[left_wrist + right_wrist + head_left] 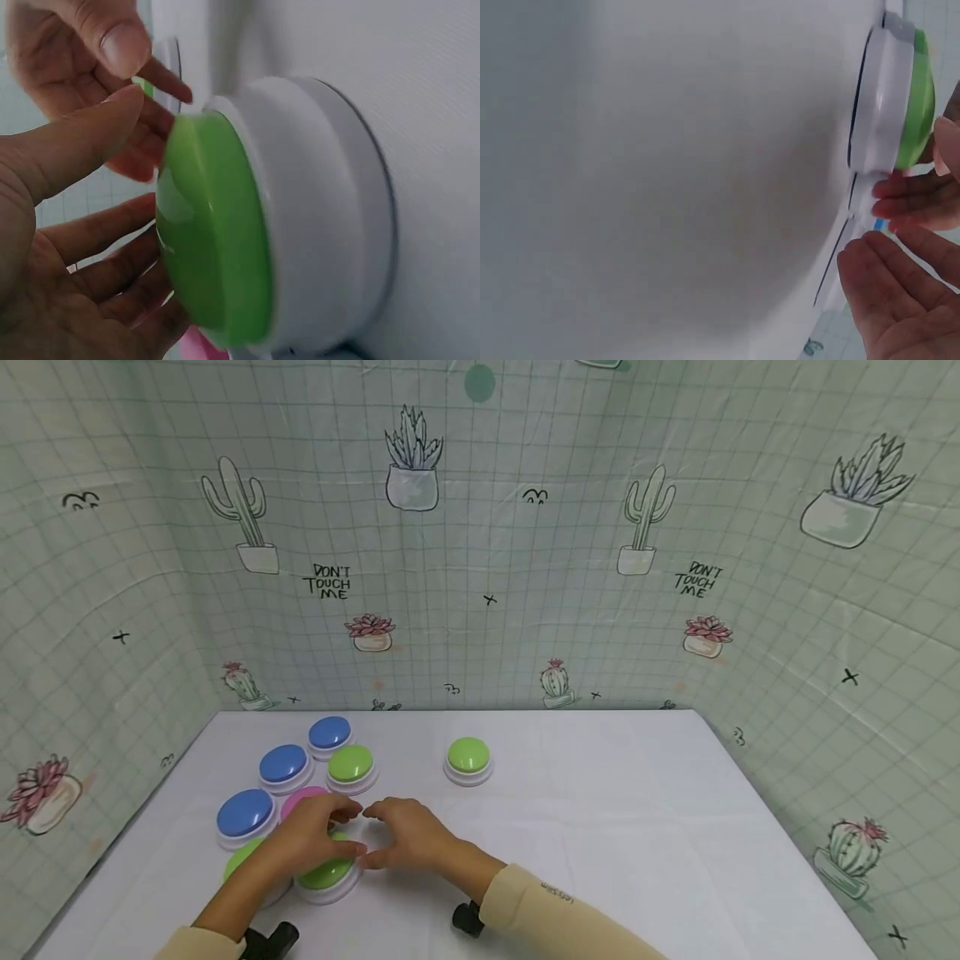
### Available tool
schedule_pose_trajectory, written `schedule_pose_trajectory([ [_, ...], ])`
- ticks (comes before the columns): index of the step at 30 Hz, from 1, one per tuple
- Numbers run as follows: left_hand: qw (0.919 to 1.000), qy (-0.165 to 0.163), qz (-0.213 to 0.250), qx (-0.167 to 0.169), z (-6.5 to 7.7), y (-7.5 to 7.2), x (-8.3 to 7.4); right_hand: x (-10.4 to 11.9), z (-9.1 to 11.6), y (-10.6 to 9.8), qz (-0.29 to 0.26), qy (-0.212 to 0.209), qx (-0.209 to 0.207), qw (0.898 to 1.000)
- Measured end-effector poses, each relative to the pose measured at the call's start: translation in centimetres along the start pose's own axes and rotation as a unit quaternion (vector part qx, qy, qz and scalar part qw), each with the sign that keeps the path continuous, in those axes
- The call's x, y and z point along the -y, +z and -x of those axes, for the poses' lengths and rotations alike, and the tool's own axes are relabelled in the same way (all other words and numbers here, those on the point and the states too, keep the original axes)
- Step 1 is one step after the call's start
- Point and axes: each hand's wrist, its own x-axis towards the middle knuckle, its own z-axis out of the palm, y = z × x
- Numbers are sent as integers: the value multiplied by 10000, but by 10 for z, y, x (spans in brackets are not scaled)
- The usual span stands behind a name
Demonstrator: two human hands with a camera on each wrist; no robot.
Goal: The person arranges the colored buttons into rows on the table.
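My left hand (303, 837) hovers over a green push button (326, 875) with a white round base, its thumb crossing the dome in the head view. In the left wrist view the fingers spread loosely beside the green dome (217, 232), gripping nothing. My right hand (412, 837) is just right of that button, fingers relaxed and bent towards the left hand, with nothing between them. The fingertips of both hands come close together. A pink button (303, 797) is partly hidden behind the left hand, and another green button (243, 857) lies partly under the left forearm.
Several blue and green buttons stand on the white table (600, 843): a near blue button (245, 814), a middle blue button (283, 764), a far blue button (330, 733) and a green button (351, 765). A separate green button (468, 757) stands further right. Printed cloth (480, 543) surrounds the table.
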Motion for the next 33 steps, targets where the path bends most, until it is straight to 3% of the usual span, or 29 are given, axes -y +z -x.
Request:
schedule_pose_trajectory([
  [10, 9993, 117, -360, 52, 21, -3, 13, 8, -1, 18, 99, -227, 75, 9997],
  [20, 9980, 30, -628, 109, 34, 0, 20, 20, -1, 27, 118, -87, 116, 9998],
  [33, 9939, -6, -1034, -373, 45, 3, 29, 29, -9, 35, 185, 245, 120, 9995],
])
